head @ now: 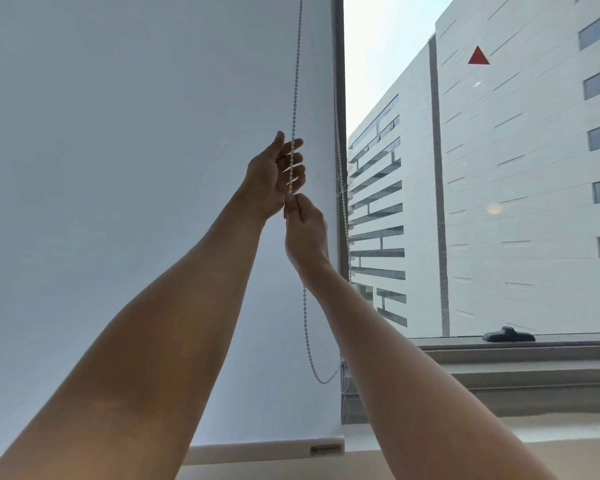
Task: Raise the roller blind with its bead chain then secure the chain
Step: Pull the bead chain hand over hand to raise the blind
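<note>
Forearms (153, 341) reach up. I see left hand (274, 174) curled round bead chain (296, 81), right hand (305, 233) just below, seemingly pinching it. Chain hangs beside window frame (340, 81); blind (136, 168) down, covering the pane.

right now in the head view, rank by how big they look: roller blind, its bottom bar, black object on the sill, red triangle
1. roller blind
2. bottom bar, partly behind the left arm
3. black object on the sill
4. red triangle
Apparent size only; the triangle's distance is unclear.
</note>
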